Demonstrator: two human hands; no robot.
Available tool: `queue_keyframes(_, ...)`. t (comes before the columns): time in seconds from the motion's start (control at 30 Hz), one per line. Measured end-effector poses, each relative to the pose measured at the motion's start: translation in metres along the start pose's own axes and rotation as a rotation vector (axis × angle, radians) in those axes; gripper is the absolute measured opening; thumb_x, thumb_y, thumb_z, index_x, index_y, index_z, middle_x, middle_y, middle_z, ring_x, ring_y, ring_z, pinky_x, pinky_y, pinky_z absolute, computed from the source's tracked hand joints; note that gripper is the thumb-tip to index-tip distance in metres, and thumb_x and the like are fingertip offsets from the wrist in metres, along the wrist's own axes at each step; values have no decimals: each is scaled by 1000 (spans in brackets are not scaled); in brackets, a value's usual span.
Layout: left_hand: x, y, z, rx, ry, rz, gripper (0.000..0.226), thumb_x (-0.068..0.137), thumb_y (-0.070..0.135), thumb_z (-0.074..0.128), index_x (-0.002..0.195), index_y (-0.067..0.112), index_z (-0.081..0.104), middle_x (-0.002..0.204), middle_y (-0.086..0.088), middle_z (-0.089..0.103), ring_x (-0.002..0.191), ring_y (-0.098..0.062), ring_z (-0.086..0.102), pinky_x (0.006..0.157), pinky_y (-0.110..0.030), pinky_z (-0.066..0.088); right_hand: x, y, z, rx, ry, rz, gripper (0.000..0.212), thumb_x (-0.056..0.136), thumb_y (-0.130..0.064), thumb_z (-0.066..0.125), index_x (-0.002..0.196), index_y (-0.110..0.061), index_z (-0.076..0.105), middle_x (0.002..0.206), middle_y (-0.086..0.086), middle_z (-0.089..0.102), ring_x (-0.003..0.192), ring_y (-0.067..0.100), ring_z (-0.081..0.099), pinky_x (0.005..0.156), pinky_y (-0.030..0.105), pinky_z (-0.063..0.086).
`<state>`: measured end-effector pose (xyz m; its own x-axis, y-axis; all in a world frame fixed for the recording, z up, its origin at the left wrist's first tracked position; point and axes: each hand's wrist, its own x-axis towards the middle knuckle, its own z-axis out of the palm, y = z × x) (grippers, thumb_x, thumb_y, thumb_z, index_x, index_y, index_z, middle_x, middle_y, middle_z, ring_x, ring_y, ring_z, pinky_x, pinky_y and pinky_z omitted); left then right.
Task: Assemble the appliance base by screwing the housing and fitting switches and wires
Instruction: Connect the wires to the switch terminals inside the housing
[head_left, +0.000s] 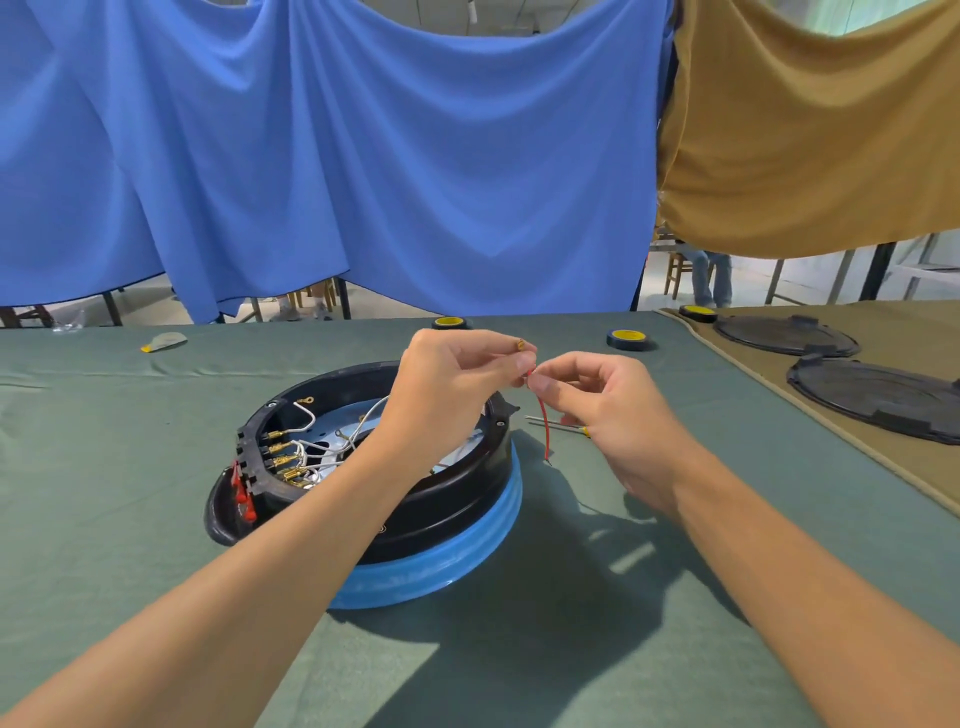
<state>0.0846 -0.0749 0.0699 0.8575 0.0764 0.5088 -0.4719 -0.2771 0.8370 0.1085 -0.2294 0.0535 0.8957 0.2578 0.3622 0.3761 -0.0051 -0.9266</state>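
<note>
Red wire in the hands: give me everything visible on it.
The red wire is thin, short and red-insulated. Its upper end is pinched between the fingertips of the left hand and right hand, held above the table, right of the black appliance base. A small brass terminal shows at the left fingertips. The rest hangs down in a slight curve; its lower end is free and appears to touch nothing.

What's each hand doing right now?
Left hand: closed, pinching the top of the red wire near its brass terminal.
Right hand: closed, pinching the same wire just below.
</note>
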Motion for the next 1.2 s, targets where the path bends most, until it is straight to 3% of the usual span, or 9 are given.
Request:
queue_keyframes(0.13,0,10,-2,-46,145,56,9,93,7,63,89,9,71,78,-12,75,79,-29,73,89,-44,56,4,1,8,-15,79,-23,13,91,-18,66,79,-17,71,71,-4,68,65,-3,55,61,14,44)
queue_keyframes(0.3,12,23,-24,481,221,320,17,96,16,61,91,8,75,66,-8,66,58,-19,64,66,-35,52,11,17,11,-163,193,51,16,92,-22,63,79,-17,71,79,2,72,61,-7,54,60,14,45)
queue_keyframes(0.37,16,23,-35,631,128,272,17,93,17,65,90,6,77,64,-8,67,55,-18,58,71,-35,53,15,22,14,-224,209,76,15,92,-23,63,80,-17,72,75,-5,69,62,-4,55,65,22,47)
queue_keyframes(0.43,16,16,-41,713,33,126,14,92,17,67,91,6,76,67,-5,71,65,-19,63,76,-36,54,22,25,19,-263,222,86,14,91,-25,64,80,-20,71,75,-8,66,70,3,57,72,30,49)
queue_keyframes(0.57,11,-2,-42,835,22,-71,8,91,28,68,90,24,75,85,-2,73,87,-27,64,82,-43,55,36,24,37,-288,192,110,12,89,-28,66,93,-17,71,88,-7,69,87,12,62,83,33,51)
queue_keyframes(0.63,10,-8,-41,925,13,-122,8,90,29,69,87,29,76,91,0,73,91,-27,63,78,-39,53,39,27,48,-306,181,144,17,88,-26,66,99,-15,71,95,-2,70,94,17,63,87,35,52)
queue_keyframes(0.8,11,-16,-39,1050,-61,-135,8,89,24,70,90,25,78,91,0,73,80,-23,62,57,-27,42,39,37,58,-265,222,217,10,85,-20,65,92,-20,72,91,-3,70,93,19,63,83,37,52)
queue_keyframes(0.97,14,-21,-36,1098,-65,-105,4,85,30,75,85,27,77,92,-1,72,82,-26,62,63,-31,41,36,38,58,-258,206,203,16,88,-21,64,103,-18,71,97,-3,69,95,17,62,86,37,53)
queue_keyframes(1.2,20,-26,-31,1087,-21,-86,4,82,32,78,84,28,79,92,-1,70,91,-28,60,65,-35,43,34,37,57,-211,211,204,8,86,-19,66,92,-21,71,92,-3,70,94,18,63,87,39,53)
